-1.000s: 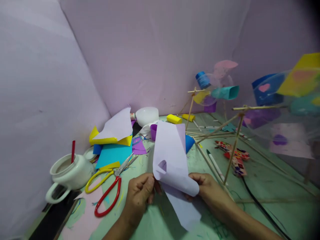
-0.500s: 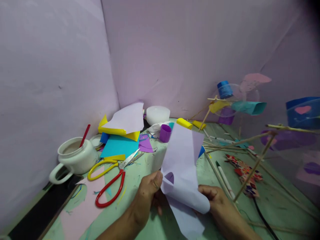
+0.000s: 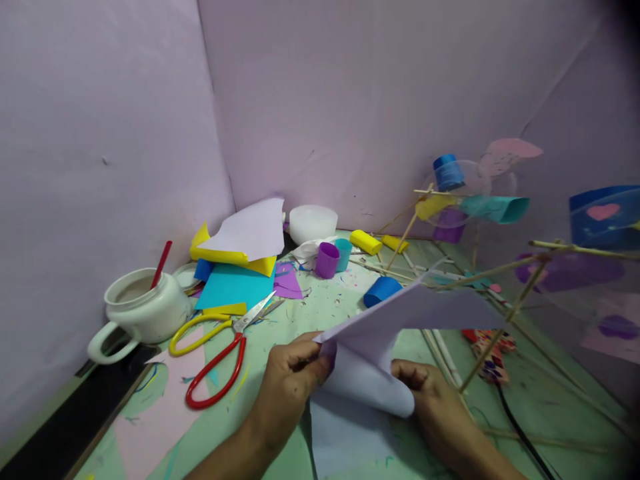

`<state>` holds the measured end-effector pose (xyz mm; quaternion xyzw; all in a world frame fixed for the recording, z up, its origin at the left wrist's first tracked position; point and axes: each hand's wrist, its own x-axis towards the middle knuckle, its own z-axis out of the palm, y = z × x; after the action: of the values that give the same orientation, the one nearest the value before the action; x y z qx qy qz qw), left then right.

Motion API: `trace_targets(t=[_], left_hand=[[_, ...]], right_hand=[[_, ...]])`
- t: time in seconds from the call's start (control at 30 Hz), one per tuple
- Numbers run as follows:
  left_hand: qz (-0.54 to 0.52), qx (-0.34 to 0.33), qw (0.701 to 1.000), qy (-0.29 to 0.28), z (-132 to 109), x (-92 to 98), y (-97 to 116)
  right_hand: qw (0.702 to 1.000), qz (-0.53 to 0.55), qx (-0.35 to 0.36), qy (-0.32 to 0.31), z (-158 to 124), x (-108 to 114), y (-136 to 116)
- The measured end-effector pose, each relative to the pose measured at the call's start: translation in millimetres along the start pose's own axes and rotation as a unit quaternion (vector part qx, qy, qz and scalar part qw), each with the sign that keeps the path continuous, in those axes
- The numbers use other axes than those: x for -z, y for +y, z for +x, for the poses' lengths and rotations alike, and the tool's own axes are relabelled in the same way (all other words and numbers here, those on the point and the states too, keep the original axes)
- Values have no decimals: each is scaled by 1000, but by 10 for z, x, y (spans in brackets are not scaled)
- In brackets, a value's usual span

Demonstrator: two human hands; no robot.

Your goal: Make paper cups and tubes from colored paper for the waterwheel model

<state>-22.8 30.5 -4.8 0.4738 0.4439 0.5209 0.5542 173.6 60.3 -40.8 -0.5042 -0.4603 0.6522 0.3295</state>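
Note:
A sheet of pale lilac paper (image 3: 367,381) is held between both hands, bent over into a rounded fold. My left hand (image 3: 295,383) pinches its left edge between thumb and fingers. On the other side, my right hand (image 3: 425,393) grips the end of the rounded fold, its fingertips partly behind the paper. One flap of the sheet sticks out to the upper right, and another part hangs down in front. Left of my left hand, scissors (image 3: 235,330) with one yellow and one red handle lie with blades parted. A blue paper ring (image 3: 383,291) lies just beyond the sheet.
A white pot (image 3: 147,313) with a red stick stands at left by a dark board (image 3: 85,420). Behind are coloured papers (image 3: 237,288), a white bowl (image 3: 313,225), a purple ring (image 3: 327,260) and a teal ring (image 3: 343,255). Stick frames (image 3: 520,310) with paper pieces rise at right.
The upper part of the lilac sheet has swung down to the right, uncovering the blue and teal rings. My left hand has turned and shifted slightly up its edge.

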Motion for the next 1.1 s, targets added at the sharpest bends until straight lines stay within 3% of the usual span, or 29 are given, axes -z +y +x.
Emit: trace_targets(t=[0.3, 0.53, 0.87, 1.1], left_hand=[[41, 36, 994, 99, 50, 59, -196], [-70, 124, 982, 124, 81, 51, -211], [-115, 154, 966, 172, 132, 56, -236], [-106, 148, 966, 184, 134, 48, -245]], right_hand=[[1000, 22, 6, 8, 37, -26, 0], [999, 39, 1, -1, 56, -57, -18], [999, -8, 14, -27, 106, 36, 26], [1000, -2, 21, -11, 100, 10, 21]])
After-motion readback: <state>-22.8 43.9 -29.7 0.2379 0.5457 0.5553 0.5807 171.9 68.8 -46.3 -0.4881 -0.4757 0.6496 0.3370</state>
